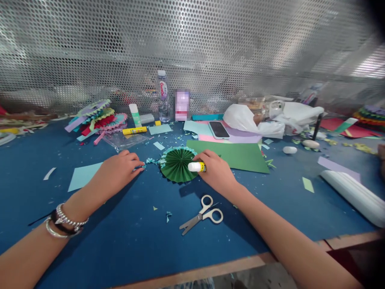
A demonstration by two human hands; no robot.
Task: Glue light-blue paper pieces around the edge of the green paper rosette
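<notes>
A round green pleated paper fan (180, 165) lies flat on the blue table, with small curled light-blue paper pieces along its upper and left edge. My right hand (214, 166) is closed around a yellow glue stick (197, 167), whose white end points left over the fan's right side. Left of the fan is a small pile of light-blue paper pieces (152, 161). At that pile's left end, my left hand (122, 167) has its thumb and index finger nearly together on a tiny light-blue paper piece. Scissors (201, 215) with cream handles lie partly spread below the fan.
A green sheet (234, 155) lies right of the fan, a phone (219, 130) behind it. A light-blue sheet (84, 176) is beside my left forearm. Pleated paper strips (98, 120), another yellow glue stick (134, 131) and a water bottle (164, 98) stand near the perforated metal wall (186, 44).
</notes>
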